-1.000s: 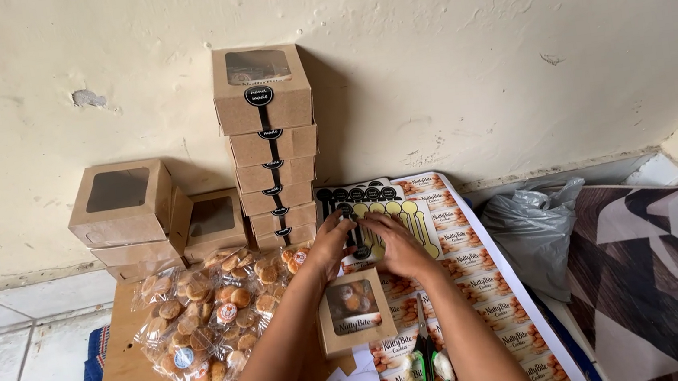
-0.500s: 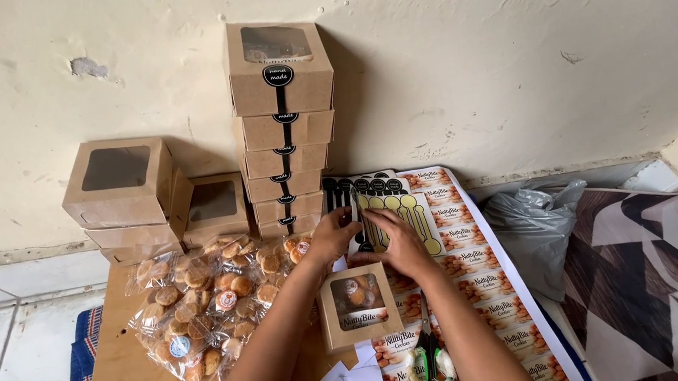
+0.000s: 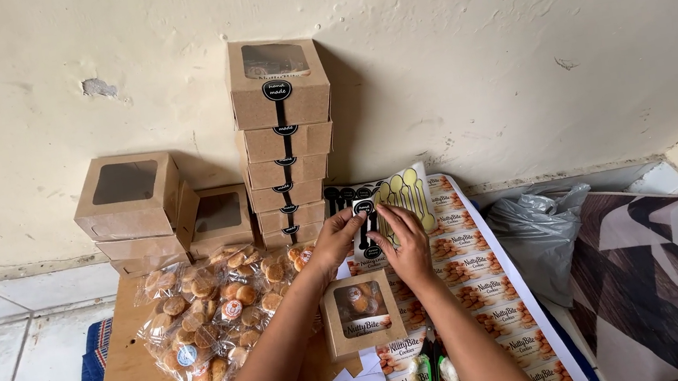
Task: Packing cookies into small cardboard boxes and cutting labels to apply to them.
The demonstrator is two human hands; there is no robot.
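Both hands are working at the sticker sheet (image 3: pixel 396 196), hemmed in closely. At twelve o'clock the tall stack of boxes (image 3: pixel 284 141) and the wall (image 3: pixel 511 37) are blocking any reach. At nine o'clock bagged cookies (image 3: pixel 215 311) are crowding the left hand (image 3: pixel 337 239). At six o'clock a small windowed box (image 3: pixel 361 311) is sitting between the forearms. At three o'clock, past the right hand (image 3: pixel 403 247), the label sheet (image 3: pixel 493 301) is lying flat, leaving passage.
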